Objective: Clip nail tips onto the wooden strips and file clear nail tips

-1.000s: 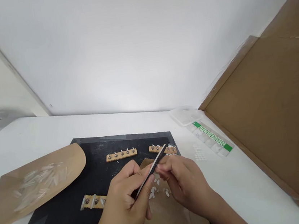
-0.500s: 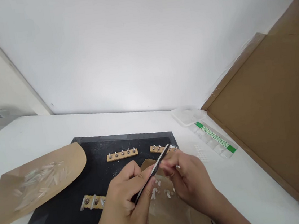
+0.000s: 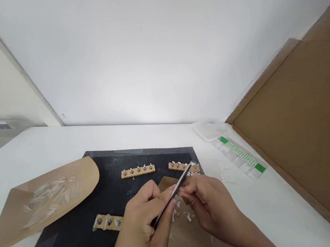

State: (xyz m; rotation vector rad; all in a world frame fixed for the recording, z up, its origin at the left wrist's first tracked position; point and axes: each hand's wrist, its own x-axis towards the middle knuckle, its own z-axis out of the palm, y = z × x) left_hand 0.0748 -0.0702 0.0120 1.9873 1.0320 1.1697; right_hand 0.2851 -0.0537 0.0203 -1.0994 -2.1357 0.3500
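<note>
My left hand point(image 3: 145, 222) grips a thin nail file point(image 3: 181, 178), dark on one side and pale on the other, slanting up to the right. Close against the file's right side, my right hand point(image 3: 212, 202) has its fingers pinched together; anything held in them is hidden. Beneath my hands lies a brown paper sheet point(image 3: 203, 243) with small white nail tips point(image 3: 189, 217) scattered on it. Behind them is a short strip stand point(image 3: 185, 166) with metal studs and small white pieces. A similar strip stand point(image 3: 137, 171) sits to its left.
A third strip point(image 3: 106, 223) holding longer clear pieces lies at front left on the black mat point(image 3: 78, 246). Further left, a brown paper tray point(image 3: 82, 165) carries clear nail tips. At right are a green-labelled plastic case point(image 3: 241, 154), rows of white pieces point(image 3: 225, 172) and a cardboard wall point(image 3: 304, 130).
The view has shifted slightly, so everything sits a little further right. Both hands keep nearly the same hold, the file still in my left hand and my right fingers against its side.
</note>
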